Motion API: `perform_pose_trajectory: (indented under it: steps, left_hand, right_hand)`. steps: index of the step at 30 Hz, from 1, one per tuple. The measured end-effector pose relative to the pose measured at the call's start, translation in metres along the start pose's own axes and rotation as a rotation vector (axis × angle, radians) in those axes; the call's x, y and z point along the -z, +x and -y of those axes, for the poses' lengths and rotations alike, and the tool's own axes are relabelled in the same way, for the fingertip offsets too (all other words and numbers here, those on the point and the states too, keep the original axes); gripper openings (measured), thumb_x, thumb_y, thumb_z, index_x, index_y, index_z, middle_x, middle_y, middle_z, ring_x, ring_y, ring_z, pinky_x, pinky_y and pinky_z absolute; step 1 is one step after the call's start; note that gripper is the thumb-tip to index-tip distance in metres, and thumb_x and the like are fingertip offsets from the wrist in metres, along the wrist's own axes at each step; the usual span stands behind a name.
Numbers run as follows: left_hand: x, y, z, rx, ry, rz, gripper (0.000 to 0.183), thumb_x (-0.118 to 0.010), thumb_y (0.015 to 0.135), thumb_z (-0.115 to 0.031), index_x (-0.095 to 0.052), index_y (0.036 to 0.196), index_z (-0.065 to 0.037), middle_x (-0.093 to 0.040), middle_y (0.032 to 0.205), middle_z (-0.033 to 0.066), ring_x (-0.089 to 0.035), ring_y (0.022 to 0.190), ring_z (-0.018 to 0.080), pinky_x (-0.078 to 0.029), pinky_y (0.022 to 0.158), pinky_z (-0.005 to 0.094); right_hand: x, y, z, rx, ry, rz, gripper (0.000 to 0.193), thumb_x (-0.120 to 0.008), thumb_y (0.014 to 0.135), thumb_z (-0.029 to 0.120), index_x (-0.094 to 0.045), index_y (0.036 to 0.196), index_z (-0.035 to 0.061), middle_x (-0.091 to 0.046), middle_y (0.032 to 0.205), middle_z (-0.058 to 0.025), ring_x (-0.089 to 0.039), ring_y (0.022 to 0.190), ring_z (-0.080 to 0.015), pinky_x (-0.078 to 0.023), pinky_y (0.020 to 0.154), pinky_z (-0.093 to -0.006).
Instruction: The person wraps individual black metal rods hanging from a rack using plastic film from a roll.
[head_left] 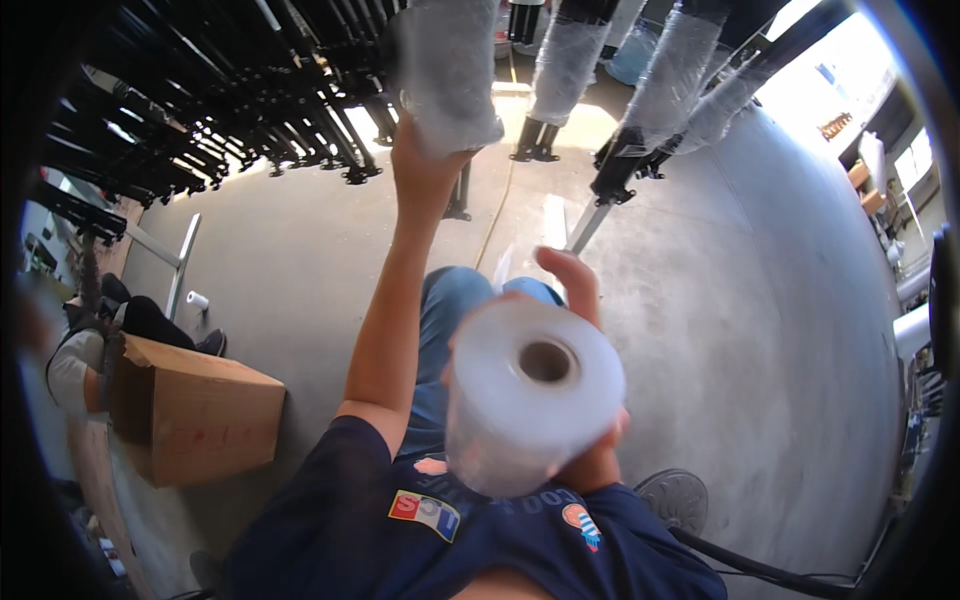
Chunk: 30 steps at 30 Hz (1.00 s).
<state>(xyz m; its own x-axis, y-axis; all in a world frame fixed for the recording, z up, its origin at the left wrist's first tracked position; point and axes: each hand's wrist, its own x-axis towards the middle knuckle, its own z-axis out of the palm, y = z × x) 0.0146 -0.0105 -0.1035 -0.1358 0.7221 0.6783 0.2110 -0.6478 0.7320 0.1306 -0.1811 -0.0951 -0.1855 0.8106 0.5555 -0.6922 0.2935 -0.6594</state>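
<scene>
My left hand (430,160) is raised at the top centre, gripping the lower end of a hanging bundle wrapped in clear film (450,80). That bundle looks blurred, and most of my fingers are behind it. Close in front of my chest, my right hand (577,285) is closed around a thick roll of clear stretch film (500,410). The roll's end faces up and shows its hollow cardboard core. To the right of the bundle hang more film-wrapped black forks (570,75), their paired legs sticking out below the film.
Several unwrapped black forks (290,110) hang in rows at the upper left. An open cardboard box (215,420) stands at the left, beside a seated person (150,315). A small white roll (197,300) lies on the floor. A round dark base (672,500) is near my right elbow.
</scene>
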Motion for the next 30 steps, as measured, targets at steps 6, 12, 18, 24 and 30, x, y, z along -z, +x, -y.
perform_pose_trajectory:
  steps: [6,12,18,24,30]
  left_hand:
    - [0.02,-0.004,0.004,-0.029,0.143,0.233,0.076,-0.075,0.057,-0.012,-0.031,0.118,-0.001,-0.052,0.104,0.0154,-0.052,0.097,0.0286,-0.041,0.081,0.0342]
    - [0.042,0.002,0.014,0.026,-0.17,0.518,0.073,-0.07,0.061,-0.007,-0.028,0.121,-0.002,-0.05,0.107,0.0131,-0.047,0.102,0.0241,-0.037,0.086,0.0342]
    - [0.069,0.002,0.004,0.234,-0.604,0.76,0.071,-0.064,0.072,-0.039,-0.034,0.122,0.001,-0.045,0.114,0.0067,-0.039,0.108,0.0159,-0.029,0.092,0.0289]
    - [0.035,-0.002,0.021,0.006,-0.222,0.527,0.032,-0.071,0.063,-0.009,-0.054,0.089,0.0,-0.059,0.076,0.005,-0.053,0.065,0.0113,-0.044,0.059,0.0278]
    - [0.02,-0.009,0.01,-0.213,-0.123,0.333,0.023,-0.066,0.061,-0.002,-0.056,0.082,0.0,-0.061,0.076,0.0093,-0.058,0.071,0.017,-0.045,0.065,0.0288]
  right_hand:
    - [0.005,-0.017,-0.007,-0.247,-0.09,-0.337,0.106,-0.071,0.048,0.051,-0.02,0.125,-0.0014,-0.054,0.093,-0.0141,-0.054,0.083,-0.0198,-0.044,0.072,-0.028]
    - [0.026,-0.057,-0.054,-0.379,-0.156,-0.477,0.095,-0.067,0.048,0.046,-0.028,0.122,-0.0005,-0.052,0.096,-0.0177,-0.055,0.086,-0.0244,-0.044,0.076,-0.0315]
    - [0.035,-0.058,-0.055,-0.362,-0.032,-0.486,0.093,-0.066,0.051,0.04,-0.024,0.124,0.0022,-0.051,0.098,-0.019,-0.055,0.087,-0.0271,-0.047,0.074,-0.0367]
    - [0.027,-0.02,-0.013,-0.36,-0.174,-0.179,0.115,-0.07,0.046,0.051,-0.01,0.13,0.0023,-0.052,0.095,-0.0169,-0.055,0.086,-0.0268,-0.048,0.074,-0.0367]
    - [0.033,0.027,-0.008,-0.322,-0.484,0.084,0.107,-0.069,0.045,0.056,-0.028,0.125,-0.0022,-0.05,0.103,-0.0112,-0.053,0.086,-0.0191,-0.042,0.074,-0.0305]
